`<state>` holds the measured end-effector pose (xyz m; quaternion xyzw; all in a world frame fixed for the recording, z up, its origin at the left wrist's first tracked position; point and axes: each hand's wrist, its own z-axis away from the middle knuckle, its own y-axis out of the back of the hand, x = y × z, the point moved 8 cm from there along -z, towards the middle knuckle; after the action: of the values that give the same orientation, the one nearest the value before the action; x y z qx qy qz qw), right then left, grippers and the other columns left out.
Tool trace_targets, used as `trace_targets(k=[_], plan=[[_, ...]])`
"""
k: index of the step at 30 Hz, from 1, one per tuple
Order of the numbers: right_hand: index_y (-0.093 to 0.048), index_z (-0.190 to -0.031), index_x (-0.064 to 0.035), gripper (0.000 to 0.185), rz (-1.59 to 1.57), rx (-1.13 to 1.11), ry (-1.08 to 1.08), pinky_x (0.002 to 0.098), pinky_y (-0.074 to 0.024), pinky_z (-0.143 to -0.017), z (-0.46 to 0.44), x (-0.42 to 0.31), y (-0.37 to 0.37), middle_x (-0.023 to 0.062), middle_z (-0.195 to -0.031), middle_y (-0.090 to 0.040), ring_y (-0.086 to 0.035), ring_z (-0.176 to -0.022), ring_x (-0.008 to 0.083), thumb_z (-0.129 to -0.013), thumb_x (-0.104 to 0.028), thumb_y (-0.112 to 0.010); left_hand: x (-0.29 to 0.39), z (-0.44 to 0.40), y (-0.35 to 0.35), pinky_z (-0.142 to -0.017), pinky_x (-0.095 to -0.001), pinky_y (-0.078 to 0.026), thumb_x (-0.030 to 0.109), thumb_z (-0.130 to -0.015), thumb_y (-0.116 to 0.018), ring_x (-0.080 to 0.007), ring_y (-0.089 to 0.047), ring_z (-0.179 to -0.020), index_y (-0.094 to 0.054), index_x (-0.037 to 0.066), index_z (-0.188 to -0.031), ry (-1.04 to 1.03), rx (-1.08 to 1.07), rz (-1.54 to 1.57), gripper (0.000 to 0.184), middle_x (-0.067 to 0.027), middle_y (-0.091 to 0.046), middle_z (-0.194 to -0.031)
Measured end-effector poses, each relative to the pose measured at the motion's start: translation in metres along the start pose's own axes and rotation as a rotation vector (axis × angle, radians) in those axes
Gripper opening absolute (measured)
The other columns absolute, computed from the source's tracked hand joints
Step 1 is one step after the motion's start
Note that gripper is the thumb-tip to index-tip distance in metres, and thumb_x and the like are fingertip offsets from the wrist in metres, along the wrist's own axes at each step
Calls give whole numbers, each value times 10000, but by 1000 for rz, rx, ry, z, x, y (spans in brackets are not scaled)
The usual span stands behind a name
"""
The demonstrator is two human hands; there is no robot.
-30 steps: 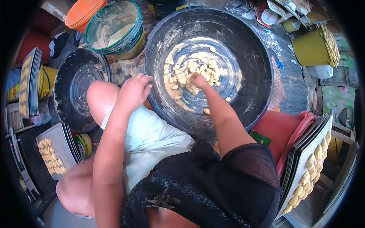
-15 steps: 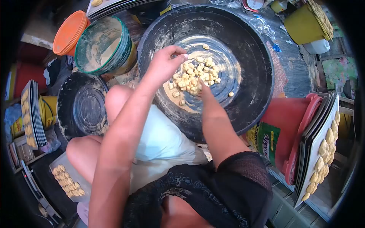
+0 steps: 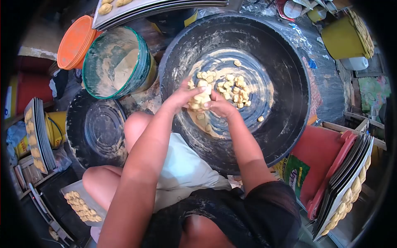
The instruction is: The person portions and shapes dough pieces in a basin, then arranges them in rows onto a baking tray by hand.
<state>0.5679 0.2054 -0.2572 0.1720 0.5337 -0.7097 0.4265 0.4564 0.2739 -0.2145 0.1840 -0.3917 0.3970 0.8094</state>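
Note:
A large black basin [image 3: 285,82] holds many small pale dough pieces [image 3: 239,93] on its floured floor. Over its left part, my left hand [image 3: 183,96] is wrapped round one side of a cluster of dough pieces [image 3: 200,99]. My right hand [image 3: 221,105] grips the same cluster from the other side, its fingers bent and partly hidden by the dough. More pieces lie loose just beyond the hands and to their right, some scattered singly near the edge of the flour.
A green-rimmed bucket of flour [image 3: 124,70] and orange tubs [image 3: 74,43] stand at upper left. Below them is a smaller black basin [image 3: 97,128]. Stacked trays with shaped dough [image 3: 347,198] lean by a red bin [image 3: 320,161] at right. Another tray stack [image 3: 165,8] is at the top.
My left hand has come down into the basin from above its left side. My right hand has moved left to meet it, and both now hold gathered dough pieces, splitting the pile.

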Motion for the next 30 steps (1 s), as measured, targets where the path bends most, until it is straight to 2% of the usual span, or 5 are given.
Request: trace_targets(k=[5, 14, 18, 26, 30], plan=[[-527, -1263, -39, 571, 382, 520, 166, 311, -485, -881, 30, -54, 12, 69, -1113, -602, -574, -1046, 150, -751, -59, -779, -5, -11, -15, -651, -363, -574, 283, -892, -588, -207, -652, -955, -502, 50, -1254, 11, -204, 427, 438, -111, -634, -1122], [-625, -1170, -84, 424, 1100, 433, 616, 338, -473, -850, 55, -99, -68, 87, -1022, -627, -582, -961, 195, -791, -217, -760, 24, 21, -24, -631, -326, -560, 224, -894, -640, -191, -660, -863, -545, 60, -1181, -77, -226, 627, 344, -76, -655, -992], [-592, -1102, -32, 214, 253, 559, 640, 265, -466, -806, 57, -83, -26, 33, -984, -629, -577, -892, 107, -937, -166, -618, 23, 24, -23, -674, -305, -568, 213, -885, -675, -164, -649, -931, -513, 77, -1241, -136, -292, 562, 414, -62, -626, -1091], [-566, -1069, -26, 156, 387, 336, 600, 255, -469, -801, 61, -86, -59, 44, -990, -641, -584, -895, 101, -943, -113, -601, 31, 43, -33, -621, -291, -535, 192, -824, -745, -147, -620, -847, -550, 131, -1094, -168, -315, 421, 338, -21, -622, -947], [-571, -1086, -64, 154, 151, 647, 787, 223, -446, -712, 90, -112, -37, 9, -894, -592, -552, -771, 87, -964, -158, -572, 19, 31, -24, -583, -280, -527, 214, -842, -735, -130, -620, -804, -580, 119, -1009, -180, -342, 397, 247, -25, -631, -928]])
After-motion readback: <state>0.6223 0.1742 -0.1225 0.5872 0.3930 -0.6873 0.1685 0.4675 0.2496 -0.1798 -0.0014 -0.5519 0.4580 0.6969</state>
